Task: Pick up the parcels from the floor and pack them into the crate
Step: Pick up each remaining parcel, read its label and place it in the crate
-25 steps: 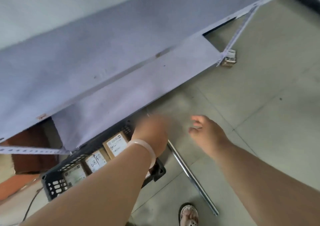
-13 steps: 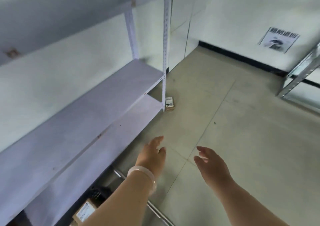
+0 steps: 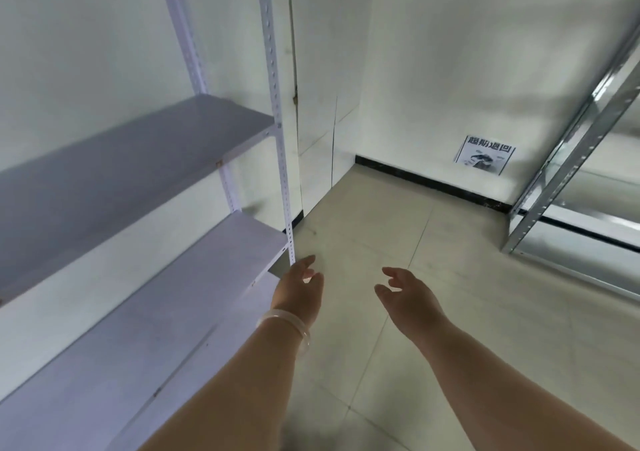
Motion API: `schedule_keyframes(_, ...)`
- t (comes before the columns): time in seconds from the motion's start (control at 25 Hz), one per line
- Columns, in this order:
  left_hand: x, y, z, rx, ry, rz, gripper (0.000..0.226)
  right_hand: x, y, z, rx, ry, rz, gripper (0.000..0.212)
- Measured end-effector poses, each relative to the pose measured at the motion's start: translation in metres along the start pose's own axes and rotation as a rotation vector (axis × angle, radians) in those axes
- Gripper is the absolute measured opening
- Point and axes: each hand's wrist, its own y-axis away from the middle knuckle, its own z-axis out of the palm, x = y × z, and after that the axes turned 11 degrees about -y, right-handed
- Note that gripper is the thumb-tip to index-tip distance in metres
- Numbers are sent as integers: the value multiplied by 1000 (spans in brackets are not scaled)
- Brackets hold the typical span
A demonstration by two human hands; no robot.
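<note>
Head view takes in mostly tiled floor [image 3: 450, 312], then a white shelving unit [image 3: 138, 159] along the left wall and a metal rack [image 3: 571, 159] at the right edge. No crate shows anywhere, and no parcel can be made out for certain on the tiles. Both arms reach forward and low: the left hand [image 3: 299, 291], a pale bangle [image 3: 287, 322] at its wrist, hovers by the foot of the shelving's front post [image 3: 277, 139], and the right hand [image 3: 408, 298] is near it. Both hands have loose, spread fingers and carry nothing. A bright speck between the left fingers is too small to name. This looks like a reach toward a pickup — how many parcels are already packed cannot be told from here.
</note>
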Motion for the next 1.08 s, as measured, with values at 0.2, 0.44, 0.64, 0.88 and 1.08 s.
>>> schedule_keyframes(0.2,21,-103,-15,-76,21,33,40,-54,-90,2,37,-23,29,42)
schedule_keyframes(0.44,49,-204,-2,-133,7,-10,41,-71,-182,-9,62,-50,40,42)
schedule_keyframes(0.64,53,-291,53,-147,-58,-90,39,-42,-293,-11,12,-36,106,40)
schedule_keyframes(0.88,49,-399,129,-56,-76,-273,39,0,-464,2,-211,23,120,39)
schedule_keyframes(1.08,-2,-457,206,-89,-141,-409,40,70,-565,35,-319,110,207,34)
